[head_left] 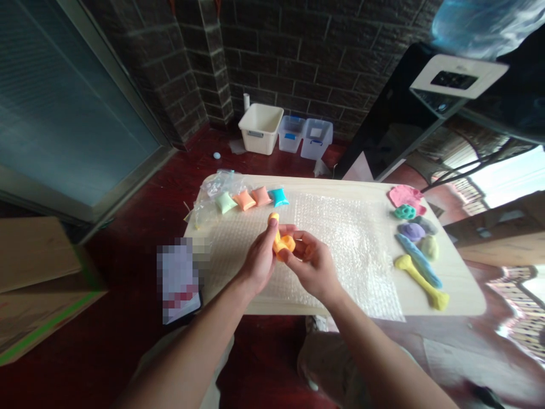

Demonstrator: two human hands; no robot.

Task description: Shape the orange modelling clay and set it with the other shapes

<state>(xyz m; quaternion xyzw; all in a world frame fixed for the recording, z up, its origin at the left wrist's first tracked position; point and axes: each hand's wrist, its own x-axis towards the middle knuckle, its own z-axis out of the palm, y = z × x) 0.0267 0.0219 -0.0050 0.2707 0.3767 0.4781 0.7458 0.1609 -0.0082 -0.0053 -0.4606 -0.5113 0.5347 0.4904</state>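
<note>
A lump of yellow-orange modelling clay (284,245) is held between both hands over the table's middle. My left hand (260,255) grips its upper, narrow part, with the thumb pressed against it. At the rounder lower end, my right hand (314,262) pinches the clay with thumb and curled fingers. Below the hands lies bubble wrap (349,244). Beyond them, a row of small packets holds green clay (225,203), orange clay (244,200), salmon clay (261,196) and blue clay (279,197).
Shaped clay pieces lie at the table's right, among them a yellow bone-like one (423,281), a blue strip (419,261) and a pink piece (406,196). Clear plastic bags (223,184) lie back left. Bins (260,136) stand beyond the table, cardboard (38,261) at left.
</note>
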